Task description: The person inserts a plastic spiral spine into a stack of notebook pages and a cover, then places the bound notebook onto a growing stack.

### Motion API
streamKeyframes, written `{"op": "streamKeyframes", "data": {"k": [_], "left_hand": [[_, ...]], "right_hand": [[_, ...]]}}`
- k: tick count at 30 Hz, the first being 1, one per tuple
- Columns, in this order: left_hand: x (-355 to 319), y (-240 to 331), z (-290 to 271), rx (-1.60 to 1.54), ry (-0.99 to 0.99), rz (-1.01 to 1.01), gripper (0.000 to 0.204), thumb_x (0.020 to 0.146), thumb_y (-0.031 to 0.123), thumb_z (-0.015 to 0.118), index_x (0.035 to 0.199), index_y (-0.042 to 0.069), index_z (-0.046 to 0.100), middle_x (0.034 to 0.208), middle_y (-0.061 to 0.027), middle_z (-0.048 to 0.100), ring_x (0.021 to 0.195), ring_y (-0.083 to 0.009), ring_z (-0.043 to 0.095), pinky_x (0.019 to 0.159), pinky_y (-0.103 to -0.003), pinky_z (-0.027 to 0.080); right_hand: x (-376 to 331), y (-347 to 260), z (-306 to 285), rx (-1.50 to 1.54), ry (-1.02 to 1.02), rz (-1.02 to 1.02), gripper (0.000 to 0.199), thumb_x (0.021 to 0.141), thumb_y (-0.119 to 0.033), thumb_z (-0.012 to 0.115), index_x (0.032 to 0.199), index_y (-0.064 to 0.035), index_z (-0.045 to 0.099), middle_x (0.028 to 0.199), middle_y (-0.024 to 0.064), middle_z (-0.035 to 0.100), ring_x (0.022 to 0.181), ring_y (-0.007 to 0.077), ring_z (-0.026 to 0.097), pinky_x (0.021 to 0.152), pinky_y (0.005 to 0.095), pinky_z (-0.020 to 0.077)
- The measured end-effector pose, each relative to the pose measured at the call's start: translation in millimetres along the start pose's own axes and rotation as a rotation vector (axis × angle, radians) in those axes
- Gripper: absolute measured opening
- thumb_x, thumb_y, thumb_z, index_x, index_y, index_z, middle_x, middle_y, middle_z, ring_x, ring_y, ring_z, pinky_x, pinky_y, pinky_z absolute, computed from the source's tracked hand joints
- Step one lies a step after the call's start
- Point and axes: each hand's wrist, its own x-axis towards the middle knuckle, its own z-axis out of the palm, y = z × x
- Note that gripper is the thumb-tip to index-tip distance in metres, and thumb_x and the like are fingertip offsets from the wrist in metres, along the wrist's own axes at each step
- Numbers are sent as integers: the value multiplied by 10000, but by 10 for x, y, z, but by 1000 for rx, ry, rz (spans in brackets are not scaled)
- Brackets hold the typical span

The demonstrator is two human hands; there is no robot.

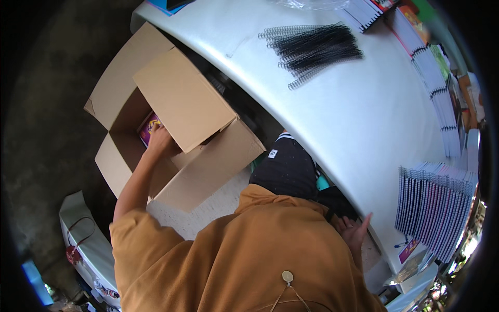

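Observation:
My left hand [162, 141] reaches down inside an open cardboard box [184, 99] at the left. Its fingers are curled against a purple-covered booklet [147, 130] with yellow print, near the box's inner wall. Part of the booklet is hidden by the hand and the box. My right hand [354, 231] is low beside the near edge of the white-covered table [353, 125]. Its fingers are apart, the thumb or a finger pointing up, and no object shows in it.
Loose black spiral binding coils [317, 52] lie heaped on the table. A tall stack of spiral-bound notebooks [434, 210] stands at the right, near a small purple card [408, 250]. More bound books [442, 106] line the far right edge. A white-covered surface [86, 234] is at lower left.

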Motion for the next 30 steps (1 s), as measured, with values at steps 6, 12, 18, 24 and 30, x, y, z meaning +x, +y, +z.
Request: {"op": "streamKeyframes", "data": {"k": [6,12,18,24,30], "left_hand": [[-1228,315,-1693,-96,446,74,610,438,138,737,1021,101,560,917,-40,519,871,-229,482,768,-361,344],[-1828,561,-3134,30,587,238,494,425,42,660,914,77,601,856,-52,558,792,-256,495,712,-362,363],[-1669,955,-3902,3,829,433,451,430,37,678,872,107,620,749,-9,531,715,-208,515,684,-338,370],[-429,1489,-4311,-22,1325,493,671,600,312,769,1201,169,508,1223,-74,499,1151,-273,439,952,-400,305],[250,2694,-3854,-474,814,1080,621,688,305,739,1200,41,506,1184,-159,537,1110,-327,494,925,-387,399]], "right_hand": [[-423,44,858,-721,-936,120,511,905,-287,418,1327,-5,362,1383,133,360,1291,250,307,1059,359,199],[-1175,621,2166,-1076,-1512,-1542,1225,565,-513,773,1394,11,38,1446,228,111,1346,400,49,1081,472,70],[-1302,602,2640,-231,-1529,-1744,749,619,-285,790,1210,-24,410,1135,165,557,1038,334,548,909,429,425],[-895,-333,2330,110,-1046,-942,467,693,-115,727,1039,-2,435,935,83,555,813,138,580,773,283,480],[194,-1265,2270,478,-698,-670,419,816,-233,612,1136,4,481,1024,129,581,951,215,573,771,324,483]]}}
